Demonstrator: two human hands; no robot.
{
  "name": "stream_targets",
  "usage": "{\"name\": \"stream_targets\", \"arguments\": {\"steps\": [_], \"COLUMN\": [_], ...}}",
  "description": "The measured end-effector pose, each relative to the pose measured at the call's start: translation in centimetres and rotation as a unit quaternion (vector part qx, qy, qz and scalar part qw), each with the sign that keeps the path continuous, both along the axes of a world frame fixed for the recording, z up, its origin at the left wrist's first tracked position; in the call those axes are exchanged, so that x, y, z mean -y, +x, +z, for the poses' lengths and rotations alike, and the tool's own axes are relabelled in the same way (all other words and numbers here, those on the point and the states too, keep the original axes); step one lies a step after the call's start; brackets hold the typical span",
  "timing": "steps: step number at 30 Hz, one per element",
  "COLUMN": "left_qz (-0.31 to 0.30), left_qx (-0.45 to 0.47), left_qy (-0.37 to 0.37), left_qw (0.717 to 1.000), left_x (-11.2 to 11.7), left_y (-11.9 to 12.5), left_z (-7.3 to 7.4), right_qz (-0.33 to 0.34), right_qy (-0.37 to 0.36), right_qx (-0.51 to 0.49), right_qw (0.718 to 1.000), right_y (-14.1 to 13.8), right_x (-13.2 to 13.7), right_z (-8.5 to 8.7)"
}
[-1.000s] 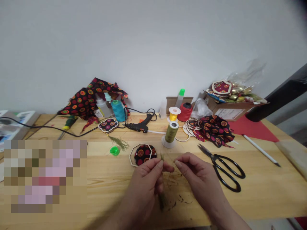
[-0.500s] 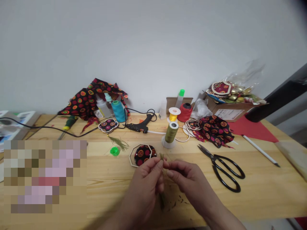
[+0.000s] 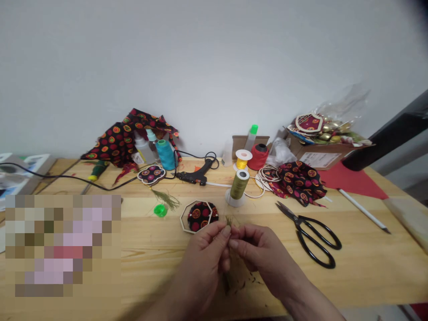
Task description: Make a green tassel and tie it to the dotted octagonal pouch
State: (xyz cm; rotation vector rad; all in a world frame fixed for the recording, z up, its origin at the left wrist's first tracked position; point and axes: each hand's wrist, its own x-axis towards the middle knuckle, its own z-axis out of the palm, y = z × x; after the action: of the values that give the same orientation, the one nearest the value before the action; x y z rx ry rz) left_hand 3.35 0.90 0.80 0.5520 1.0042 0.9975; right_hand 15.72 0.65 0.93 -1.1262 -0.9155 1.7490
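Observation:
Both hands meet above the wooden table [image 3: 361, 272] near its front edge. My left hand [image 3: 205, 258] pinches a small bundle of olive-green threads [image 3: 229, 221], whose tuft sticks up above the thumb and whose tail hangs below the palm. My right hand [image 3: 259, 254] is closed too, its fingertips pressed against the same bundle just under the tuft. Just beyond the hands lies a hexagonal wooden frame with a patterned fabric disc [image 3: 199, 215]. An olive thread spool [image 3: 238, 186] stands behind it.
Black scissors [image 3: 310, 234] lie right of the hands. A glue gun [image 3: 195, 175], yellow and red spools [image 3: 250, 157], bottles, patterned fabric [image 3: 299, 178], a cardboard box [image 3: 321, 154] and a white pencil [image 3: 363, 209] lie further back. A green cap [image 3: 160, 210] sits left. Thread scraps lie under the hands.
My right hand has closed in from the right until its fingertips meet the left hand at the thread bundle. The left hand has barely moved.

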Motion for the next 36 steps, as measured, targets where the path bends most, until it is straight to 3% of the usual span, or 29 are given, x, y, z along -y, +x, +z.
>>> {"name": "stream_targets", "arguments": {"steps": [6,10,15,19,22,27,32,34,36], "left_qz": [-0.001,0.006,0.011,0.009,-0.001,-0.026,-0.003,0.004,0.004], "left_qx": [0.009,0.007,-0.01,-0.021,-0.02,-0.039,-0.04,-0.036,-0.026], "left_qy": [-0.008,-0.005,-0.004,0.006,0.014,0.022,0.005,0.002,0.003], "left_qw": [1.0,1.0,1.0,1.0,1.0,0.999,0.999,0.999,1.0], "left_x": [-0.1,-0.1,0.0,0.1,0.1,0.2,0.0,-0.2,-0.3], "left_y": [0.1,0.1,0.0,0.0,0.0,-0.1,-0.1,-0.1,-0.1], "left_z": [-0.1,0.1,0.0,-0.3,-0.4,-0.3,0.1,0.2,0.2], "right_qz": [-0.014,-0.069,-0.114,-0.139,-0.135,-0.087,-0.174,-0.191,-0.164], "right_qy": [-0.035,-0.022,0.075,0.204,0.255,0.243,0.246,0.205,0.132], "right_qx": [-0.047,0.004,0.141,0.239,0.28,0.28,0.313,0.288,0.232], "right_qw": [0.998,0.997,0.981,0.939,0.915,0.925,0.901,0.916,0.95], "right_y": [0.0,-0.1,0.1,0.4,0.7,0.9,1.8,2.3,2.5], "right_x": [0.4,0.4,0.5,0.5,0.2,-0.6,-1.2,-1.0,-0.5], "right_z": [-0.8,-0.7,0.0,0.4,0.6,0.9,1.1,1.2,1.1]}}
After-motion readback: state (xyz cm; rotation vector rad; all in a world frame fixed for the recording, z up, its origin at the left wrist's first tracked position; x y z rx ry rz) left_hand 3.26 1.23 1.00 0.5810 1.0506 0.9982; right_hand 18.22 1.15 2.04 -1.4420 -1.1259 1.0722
